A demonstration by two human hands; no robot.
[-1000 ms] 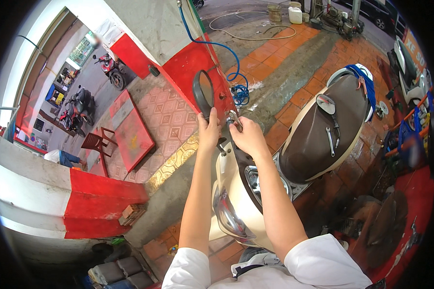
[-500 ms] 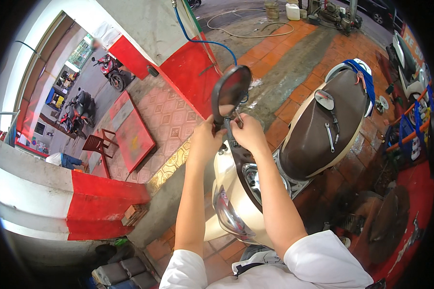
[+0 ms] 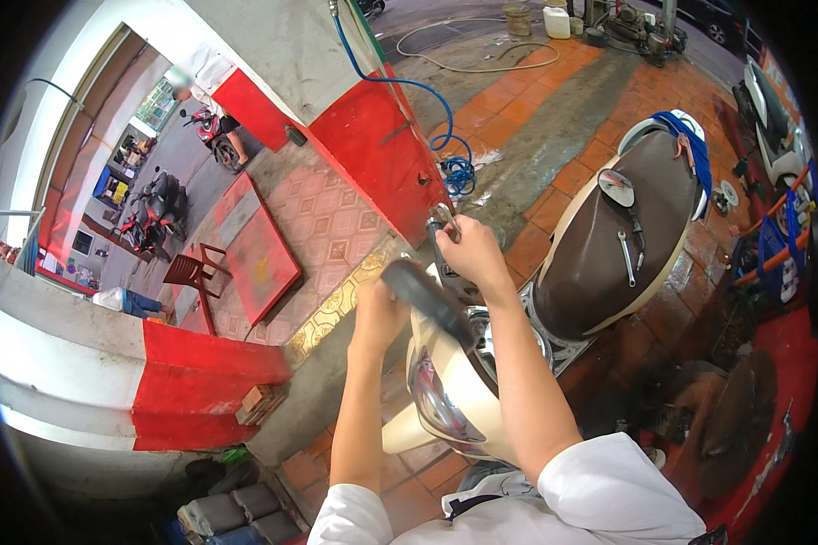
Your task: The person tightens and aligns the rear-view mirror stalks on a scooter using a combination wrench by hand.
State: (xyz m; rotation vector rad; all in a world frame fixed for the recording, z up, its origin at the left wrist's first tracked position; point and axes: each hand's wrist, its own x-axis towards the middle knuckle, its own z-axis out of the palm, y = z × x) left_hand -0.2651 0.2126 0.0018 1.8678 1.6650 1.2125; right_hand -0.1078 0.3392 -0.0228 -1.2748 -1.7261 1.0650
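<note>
My left hand (image 3: 379, 313) is closed on a black rear-view mirror (image 3: 430, 298), held tilted over the front of a cream scooter (image 3: 461, 393) and blurred by motion. My right hand (image 3: 471, 252) is closed at the scooter's handlebar. A short metal tool (image 3: 445, 216) sticks out from its fingers; its exact kind is hard to make out. On the brown seat (image 3: 577, 272) lie a second mirror (image 3: 616, 187), its stem pointing toward me, and a silver wrench (image 3: 627, 259) beside that stem.
A blue cloth (image 3: 691, 150) hangs over the seat's far end. To the left are a red-and-white wall (image 3: 209, 381), a red board (image 3: 262, 263) and a brown chair (image 3: 191, 272). A coiled blue hose (image 3: 459, 173) lies by the pillar. Beyond, a person stands by a red motorbike (image 3: 218, 145).
The mirror has come away from the handlebar, swinging down and toward me in my left hand. My right hand has stayed near the handlebar. A person by the far motorbike shows more fully.
</note>
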